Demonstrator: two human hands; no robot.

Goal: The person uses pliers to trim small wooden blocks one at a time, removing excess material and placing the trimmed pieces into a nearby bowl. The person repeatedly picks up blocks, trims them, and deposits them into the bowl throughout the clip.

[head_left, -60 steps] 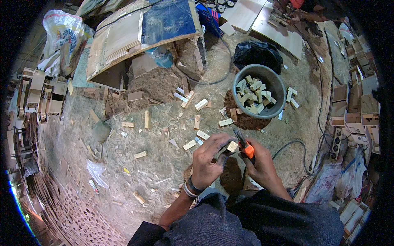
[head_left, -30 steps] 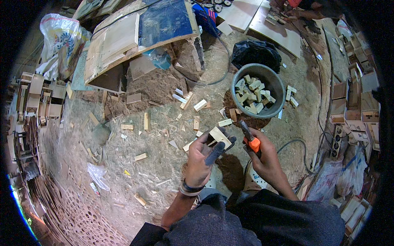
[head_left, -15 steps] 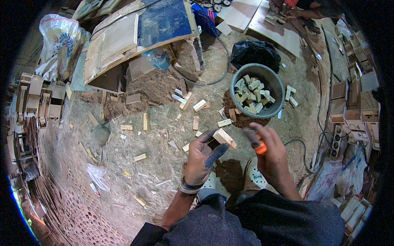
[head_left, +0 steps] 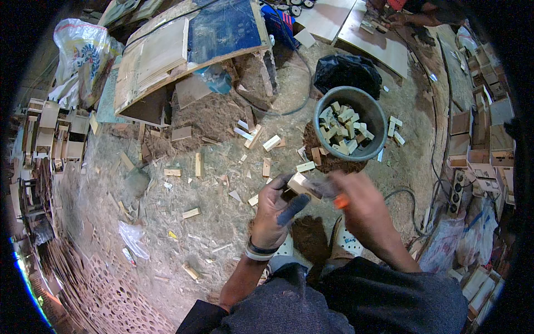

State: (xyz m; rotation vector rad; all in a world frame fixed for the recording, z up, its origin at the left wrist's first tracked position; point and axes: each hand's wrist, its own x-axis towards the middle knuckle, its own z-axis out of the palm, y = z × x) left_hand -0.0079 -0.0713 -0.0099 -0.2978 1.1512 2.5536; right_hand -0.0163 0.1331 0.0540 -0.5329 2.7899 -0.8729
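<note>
A small pale wooden block [head_left: 303, 186] is gripped in my left hand [head_left: 271, 217], whose fingertips and thumb have dark coverings. My right hand [head_left: 360, 201], smeared by motion, is closed around an orange-handled tool [head_left: 341, 201]. Its greyish, flat-looking working end reaches the right side of the block, blurred, so its exact kind and whether it touches cannot be made out. Beyond my hands, to the right, stands a round grey basin [head_left: 379, 133] with several similar wooden pieces [head_left: 346, 125] inside.
Loose blocks [head_left: 191, 213] and scraps litter the dirt floor. A black plastic bag [head_left: 347, 75] sits behind the basin. At far left a blue-topped board [head_left: 225, 36] leans over sawdust. A cable [head_left: 306, 92] crosses the ground. Another person's arm [head_left: 420, 19] shows at top right.
My right hand has moved left and slightly up, bringing the tool's end from beside the block to its right side. My left hand still holds the block, almost in place.
</note>
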